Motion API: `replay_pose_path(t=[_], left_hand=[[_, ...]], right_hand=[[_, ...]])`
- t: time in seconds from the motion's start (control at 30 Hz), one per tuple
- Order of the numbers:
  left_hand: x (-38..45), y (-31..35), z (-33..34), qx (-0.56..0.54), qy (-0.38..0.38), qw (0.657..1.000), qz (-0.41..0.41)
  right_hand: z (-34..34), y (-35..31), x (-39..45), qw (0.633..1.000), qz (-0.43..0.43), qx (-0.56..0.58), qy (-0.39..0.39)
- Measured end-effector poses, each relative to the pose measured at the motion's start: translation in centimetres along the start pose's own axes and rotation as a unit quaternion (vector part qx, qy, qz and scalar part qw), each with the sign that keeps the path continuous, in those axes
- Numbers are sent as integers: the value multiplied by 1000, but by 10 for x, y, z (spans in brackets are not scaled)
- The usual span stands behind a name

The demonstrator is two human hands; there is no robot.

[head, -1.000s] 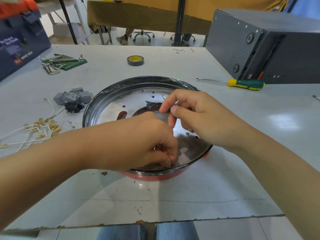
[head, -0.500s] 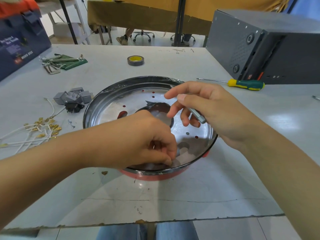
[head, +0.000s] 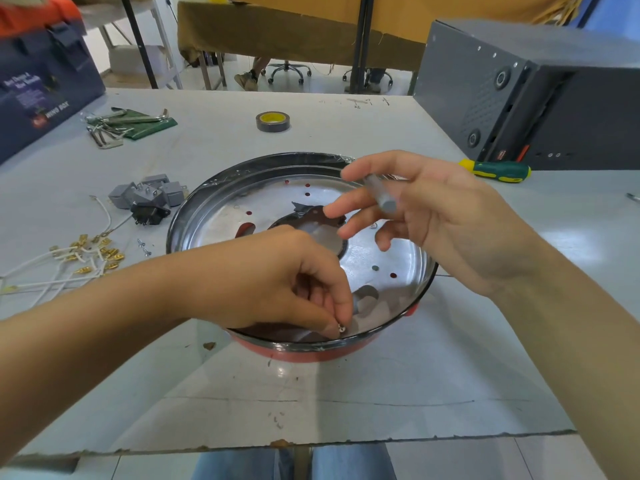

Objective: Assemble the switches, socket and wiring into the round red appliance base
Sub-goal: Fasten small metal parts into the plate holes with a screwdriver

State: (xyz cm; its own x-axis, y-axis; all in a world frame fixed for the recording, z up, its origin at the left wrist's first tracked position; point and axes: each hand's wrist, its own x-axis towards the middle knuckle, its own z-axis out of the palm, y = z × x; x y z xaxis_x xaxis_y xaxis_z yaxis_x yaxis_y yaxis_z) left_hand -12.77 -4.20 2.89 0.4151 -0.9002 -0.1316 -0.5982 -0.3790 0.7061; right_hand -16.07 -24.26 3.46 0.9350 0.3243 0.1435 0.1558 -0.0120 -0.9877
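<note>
Our left hand (head: 277, 289) curls down over the near inner rim of the round red appliance base with its shiny metal liner (head: 363, 351), thumb and forefinger pinching a tiny silver screw (head: 341, 328) right at that rim. Our right hand (head: 433, 216) hovers above the far right part of the liner, fingers loosely bent, gripping a slim grey metal rod-shaped tool (head: 381, 194) between thumb and fingers; what kind of tool it is we cannot tell. Between our two hands the liner floor lies open, with a dark round central opening (head: 311, 226) and several small holes.

Beyond our left hand, further left, sits a cluster of grey plastic switches and a black socket (head: 145, 200), close to the base's rim but not touching it. Nearer us from those, white wires with brass spade terminals (head: 86, 254) sprawl toward the table's left side, with a few loose small screws (head: 143, 247) between them and the base.

Past our right hand lies a yellow-and-green handled screwdriver (head: 495, 170), just in front of a large dark grey metal box (head: 536, 91). Far beyond both hands are a roll of dark tape with a yellow core (head: 273, 121) and a set of hex keys on a green pouch (head: 128, 124).

The pale grey table (head: 311, 393) has broad bare surface between the base and its chipped near edge.
</note>
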Motion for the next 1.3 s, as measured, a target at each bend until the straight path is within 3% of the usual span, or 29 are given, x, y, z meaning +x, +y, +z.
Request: replay_pose_path(t=[0.2,0.57,1.3], left_hand=[[0,0,1,-25,-2,1000,-3],[1,-2,0,-24,7,1000,14],[3,-4,0,-24,-1,1000,11]], right_hand=[[4,-3,-4,999,-29,15,23],[21,-4,-13,990,6,-107,-86],[23,-9,-12,958,11,-260,-123]])
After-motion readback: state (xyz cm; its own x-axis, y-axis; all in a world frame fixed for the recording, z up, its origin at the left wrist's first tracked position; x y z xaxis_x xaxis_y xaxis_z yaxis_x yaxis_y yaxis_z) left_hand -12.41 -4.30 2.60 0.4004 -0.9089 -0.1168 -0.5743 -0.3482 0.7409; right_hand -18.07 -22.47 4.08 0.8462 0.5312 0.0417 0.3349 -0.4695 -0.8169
